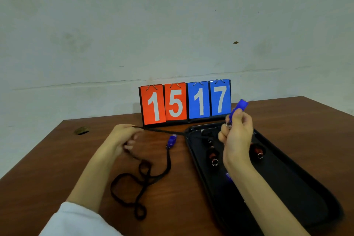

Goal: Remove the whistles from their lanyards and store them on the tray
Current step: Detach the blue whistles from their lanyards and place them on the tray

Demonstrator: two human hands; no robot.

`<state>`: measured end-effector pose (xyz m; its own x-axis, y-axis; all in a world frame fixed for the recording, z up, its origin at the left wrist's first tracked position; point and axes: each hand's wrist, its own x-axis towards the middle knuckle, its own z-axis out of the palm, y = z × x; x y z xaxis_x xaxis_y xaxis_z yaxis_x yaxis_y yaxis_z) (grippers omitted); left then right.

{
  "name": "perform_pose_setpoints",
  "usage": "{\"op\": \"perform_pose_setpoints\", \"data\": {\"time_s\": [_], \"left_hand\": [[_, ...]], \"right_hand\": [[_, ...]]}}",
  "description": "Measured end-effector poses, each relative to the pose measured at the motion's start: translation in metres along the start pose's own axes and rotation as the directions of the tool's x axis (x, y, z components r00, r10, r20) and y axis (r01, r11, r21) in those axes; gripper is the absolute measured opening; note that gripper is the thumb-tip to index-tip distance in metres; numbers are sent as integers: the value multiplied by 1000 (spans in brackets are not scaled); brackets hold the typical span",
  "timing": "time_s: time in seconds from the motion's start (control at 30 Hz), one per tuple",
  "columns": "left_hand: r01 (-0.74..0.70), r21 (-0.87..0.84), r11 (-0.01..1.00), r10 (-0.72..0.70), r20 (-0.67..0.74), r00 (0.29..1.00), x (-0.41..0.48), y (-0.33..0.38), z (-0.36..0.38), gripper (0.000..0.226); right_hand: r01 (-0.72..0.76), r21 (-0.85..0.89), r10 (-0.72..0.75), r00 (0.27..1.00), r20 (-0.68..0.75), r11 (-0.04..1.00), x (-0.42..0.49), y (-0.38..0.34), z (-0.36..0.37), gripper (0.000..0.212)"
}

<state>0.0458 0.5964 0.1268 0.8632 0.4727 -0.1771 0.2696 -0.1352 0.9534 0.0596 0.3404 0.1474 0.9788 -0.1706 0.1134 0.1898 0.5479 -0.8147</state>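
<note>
My right hand (236,136) pinches a blue whistle (239,108) and holds it up above the far end of the black tray (298,193). A metal ring hangs at the whistle's lower end by my fingers. My left hand (124,138) grips a black lanyard strap (162,130) that runs taut toward the tray. A second blue whistle (171,141) lies on the table, attached to a black lanyard (142,180) coiled in loops. Two dark red whistles (212,156) (257,151) with metal rings lie in the tray. A bit of blue shows in the tray beside my right forearm.
A flip scoreboard (184,101) reading 15 and 17 stands at the back of the brown wooden table (57,159), just behind the tray. A small round hole (82,130) sits in the table's far left. A pale wall rises behind.
</note>
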Motion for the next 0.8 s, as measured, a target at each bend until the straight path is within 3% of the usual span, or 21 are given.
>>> {"op": "perform_pose_setpoints", "data": {"time_s": [0.07,0.13,0.2,0.27,0.33,0.37,0.43,0.47,0.5,0.57,0.63,0.73,0.8], "left_hand": [[11,-49,999,-18,-150,988,6,-9,-10,9],[-18,122,992,40,-184,982,7,-11,-14,9],[-75,387,919,101,-46,994,2,-6,-8,30],[-176,494,852,128,130,983,-6,4,8,50],[-315,353,881,249,221,943,-23,20,31,49],[-344,170,923,301,236,924,-31,26,43,39],[-177,-326,929,293,350,890,-49,33,67,16],[-24,-474,880,262,444,857,-57,35,77,18],[81,-482,872,217,530,819,-63,35,83,29],[105,-308,946,122,636,762,-68,36,85,43],[54,-146,988,58,665,744,-68,38,78,38],[-122,79,989,52,593,804,-64,43,58,22],[-230,215,949,91,512,854,-63,47,46,16]], "right_hand": [[90,-9,-90,994,-55,996,1,-4,-1,15],[126,-2,-126,991,-53,992,-1,-4,-1,14],[122,-14,-121,991,49,992,-4,-1,1,12],[109,-88,-91,978,190,990,-8,3,5,12],[110,-212,-45,956,290,971,-13,7,10,17],[109,-263,-21,948,318,959,-16,9,12,18],[97,-297,14,937,349,950,-18,11,12,16],[89,-306,26,936,350,948,-18,10,12,16],[79,-319,35,940,338,944,-17,9,11,19],[63,-334,42,953,299,941,-13,8,10,25],[62,-325,29,963,269,944,-9,8,8,27],[35,-366,54,972,229,930,-3,10,5,25],[-33,-455,158,958,240,890,0,11,4,33]]}}
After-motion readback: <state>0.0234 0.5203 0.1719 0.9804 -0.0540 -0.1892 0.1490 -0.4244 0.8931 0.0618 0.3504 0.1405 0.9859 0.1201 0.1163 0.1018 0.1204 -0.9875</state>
